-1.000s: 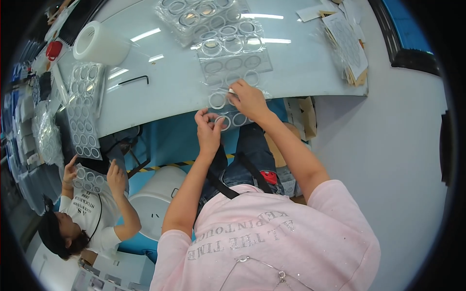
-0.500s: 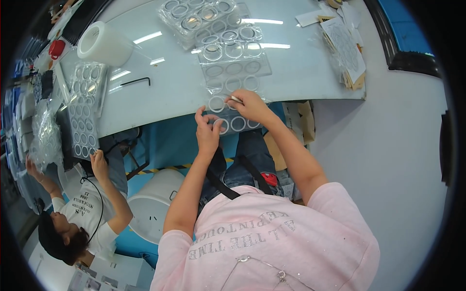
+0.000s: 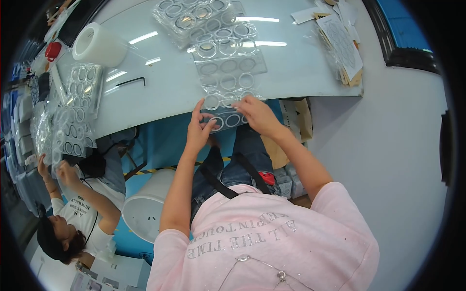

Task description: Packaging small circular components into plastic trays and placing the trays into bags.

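A clear plastic sheet with rows of pale rings (image 3: pixel 228 81) runs from the table over its front edge toward my lap. My left hand (image 3: pixel 198 127) is at the left side of its overhanging end, thumb and lower fingers closed on the sheet beside a white ring (image 3: pixel 216 123), index finger pointing up. To the right, my right hand (image 3: pixel 259 115) hovers over the same rows with its fingertips pinched near a ring. Something small and pale shows at that pinch, too small to name.
Stacked ring sheets in clear wrap (image 3: pixel 194 17) lie farther back. On the left are a hex key (image 3: pixel 131 81), a roll of clear film (image 3: pixel 99 46) and a co-worker's hand (image 3: pixel 68 172) by more ring sheets (image 3: pixel 77 119). Papers (image 3: pixel 340 46) lie at right; a white bin (image 3: pixel 148 208) stands below.
My right hand has shifted slightly right and down over the rings, its pinch turned. My left hand stays at the sheet's edge. The co-worker's near hand has moved left, and their sheet has shifted.
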`<action>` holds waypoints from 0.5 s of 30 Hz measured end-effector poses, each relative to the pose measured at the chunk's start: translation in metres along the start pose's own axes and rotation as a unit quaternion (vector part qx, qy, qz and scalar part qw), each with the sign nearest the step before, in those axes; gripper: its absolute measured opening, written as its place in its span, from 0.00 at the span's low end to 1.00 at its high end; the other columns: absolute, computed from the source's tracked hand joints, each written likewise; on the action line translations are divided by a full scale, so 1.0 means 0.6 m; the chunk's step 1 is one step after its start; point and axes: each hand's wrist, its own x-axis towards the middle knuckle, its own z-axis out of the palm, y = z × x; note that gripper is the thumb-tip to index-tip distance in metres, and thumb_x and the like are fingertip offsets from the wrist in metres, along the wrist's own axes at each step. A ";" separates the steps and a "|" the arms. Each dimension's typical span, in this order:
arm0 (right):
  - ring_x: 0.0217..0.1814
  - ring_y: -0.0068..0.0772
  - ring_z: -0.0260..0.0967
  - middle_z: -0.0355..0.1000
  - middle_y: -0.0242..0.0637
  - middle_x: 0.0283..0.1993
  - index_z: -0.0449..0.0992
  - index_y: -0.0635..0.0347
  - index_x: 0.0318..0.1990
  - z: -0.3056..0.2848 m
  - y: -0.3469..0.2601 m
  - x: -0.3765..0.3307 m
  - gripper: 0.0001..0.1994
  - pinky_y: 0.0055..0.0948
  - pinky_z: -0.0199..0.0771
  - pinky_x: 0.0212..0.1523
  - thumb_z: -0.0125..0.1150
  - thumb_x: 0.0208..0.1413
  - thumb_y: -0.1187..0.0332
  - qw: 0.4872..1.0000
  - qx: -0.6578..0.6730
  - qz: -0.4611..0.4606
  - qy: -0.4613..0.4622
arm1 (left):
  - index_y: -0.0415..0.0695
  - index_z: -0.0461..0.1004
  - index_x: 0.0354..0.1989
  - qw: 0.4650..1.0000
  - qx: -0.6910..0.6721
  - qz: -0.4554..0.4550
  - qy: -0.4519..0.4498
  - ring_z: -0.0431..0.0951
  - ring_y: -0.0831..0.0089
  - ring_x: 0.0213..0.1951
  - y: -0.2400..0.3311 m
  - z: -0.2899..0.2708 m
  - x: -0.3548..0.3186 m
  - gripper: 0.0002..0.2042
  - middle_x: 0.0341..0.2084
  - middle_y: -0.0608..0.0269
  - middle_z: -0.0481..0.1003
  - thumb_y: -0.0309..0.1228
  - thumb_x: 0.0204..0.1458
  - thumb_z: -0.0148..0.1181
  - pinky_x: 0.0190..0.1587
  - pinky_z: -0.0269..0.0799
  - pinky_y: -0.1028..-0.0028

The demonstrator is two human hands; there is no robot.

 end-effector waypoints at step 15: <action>0.32 0.39 0.70 0.69 0.33 0.29 0.78 0.53 0.38 0.074 -0.021 0.034 0.09 0.34 0.69 0.30 0.60 0.47 0.71 0.998 -0.022 -0.054 -0.019 | 0.49 0.49 0.68 0.990 -0.096 -0.101 -0.016 0.79 0.77 0.31 0.018 -0.007 0.004 0.36 0.30 0.58 0.78 0.18 0.51 0.57 0.30 0.74 0.81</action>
